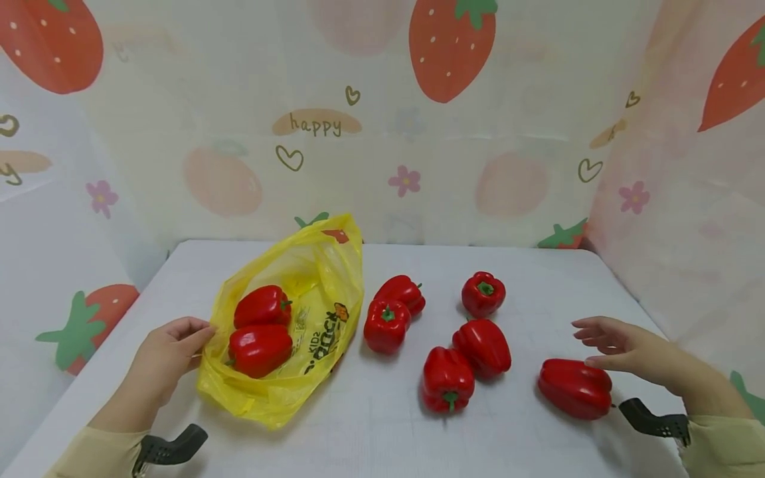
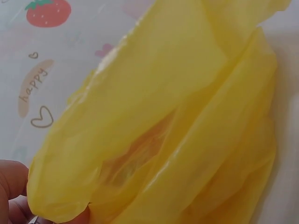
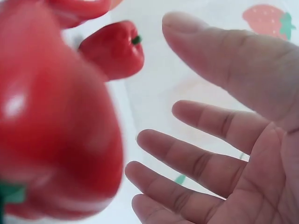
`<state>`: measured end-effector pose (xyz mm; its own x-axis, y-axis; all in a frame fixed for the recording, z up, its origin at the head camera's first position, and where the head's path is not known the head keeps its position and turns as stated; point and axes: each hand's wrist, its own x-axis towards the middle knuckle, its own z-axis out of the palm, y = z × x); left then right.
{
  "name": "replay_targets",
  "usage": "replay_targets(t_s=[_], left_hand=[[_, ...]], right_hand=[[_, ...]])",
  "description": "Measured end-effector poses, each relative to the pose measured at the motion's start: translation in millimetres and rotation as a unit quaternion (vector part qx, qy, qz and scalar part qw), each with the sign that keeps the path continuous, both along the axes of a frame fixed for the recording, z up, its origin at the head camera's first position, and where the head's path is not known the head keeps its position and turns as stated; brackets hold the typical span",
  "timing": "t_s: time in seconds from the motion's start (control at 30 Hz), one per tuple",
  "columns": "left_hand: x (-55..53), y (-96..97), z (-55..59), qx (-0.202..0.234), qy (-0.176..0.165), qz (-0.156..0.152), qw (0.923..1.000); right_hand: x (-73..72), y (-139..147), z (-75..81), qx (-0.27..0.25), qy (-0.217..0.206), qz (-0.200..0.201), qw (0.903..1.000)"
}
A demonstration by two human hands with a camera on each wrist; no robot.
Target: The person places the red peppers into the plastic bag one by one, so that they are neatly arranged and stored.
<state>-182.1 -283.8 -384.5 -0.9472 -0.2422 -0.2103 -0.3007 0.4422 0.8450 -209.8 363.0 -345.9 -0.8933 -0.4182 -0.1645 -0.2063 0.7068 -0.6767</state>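
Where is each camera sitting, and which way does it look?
Head: on the head, looking forward and down at the yellow bag and red peppers; the left hand, right hand and sleeves show.
Left wrist: on that wrist, facing the bag; a bit of that hand shows.
Right wrist: on that wrist, facing red peppers; thumb and fingers show.
Head and left wrist both show the bag.

Red on bell peppers [image 1: 481, 348], green on stems [image 1: 451, 399]; yellow with dark lettering [image 1: 323, 338] on the bag [image 1: 254, 401]; white across the counter [image 1: 370, 431]; strawberry print on the backdrop [image 1: 370, 159].
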Motion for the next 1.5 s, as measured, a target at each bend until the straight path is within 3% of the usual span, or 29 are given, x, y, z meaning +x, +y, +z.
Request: replay_targets(t_s=[0.27, 0.47, 0.67, 0.9, 1.07, 1.33, 1.5], left_hand=[[-0.3, -1.1, -1.0, -0.002, -0.002, -0.003, 1.0], [-1.4, -0.9, 0.1, 0.0, -0.002, 0.001, 1.0], [-2.9, -0.1, 0.3, 0.001, 0.0, -0.002, 1.0], [-3.3, 1.0, -0.9, 0.0, -0.005, 0.001, 1.0], [-2.3, 2.7, -0.9, -0.006, -0.004, 0.004, 1.0], [-1.8, 3.4, -0.6, -0.007, -0.004, 0.003, 1.0], [-2.1, 2.3, -1.7, -0.006, -0.002, 0.003, 1.0]], right_hand=[[12.2, 16.3, -20.9, -0.05, -0.058, -0.01, 0.997], [17.2, 28.4, -33.5, -0.111, -0.102, -0.015, 0.9885], [21.7, 33.6, -48.4, -0.125, -0.152, -0.044, 0.9795], [23.1, 35.2, -55.7, -0.155, -0.183, -0.013, 0.9707], [21.1, 32.4, -55.5, -0.169, -0.184, -0.01, 0.9682], [16.7, 24.1, -56.2, -0.121, -0.152, -0.065, 0.9787], [10.7, 18.1, -58.4, -0.095, -0.133, -0.077, 0.9836]])
